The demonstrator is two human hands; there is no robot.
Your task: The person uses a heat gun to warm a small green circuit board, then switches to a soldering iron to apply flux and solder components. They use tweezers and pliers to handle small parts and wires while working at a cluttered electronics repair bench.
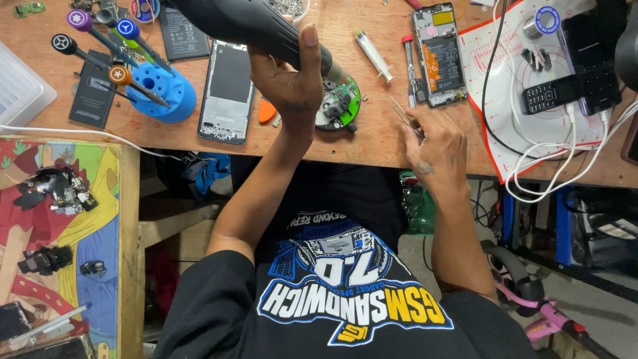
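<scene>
On the wooden worktop (372, 143), a blue screwdriver stand (159, 93) sits far left beside an opened phone frame (228, 90). The left hand (292, 80) is wrapped tight around a black hot-air handpiece (246, 23), nozzle aimed down at the small round circuit board (340, 103) just beside it. The right hand (435, 149) pinches tweezers (404, 116), tips angled toward that board, apparently to steady a part.
</scene>
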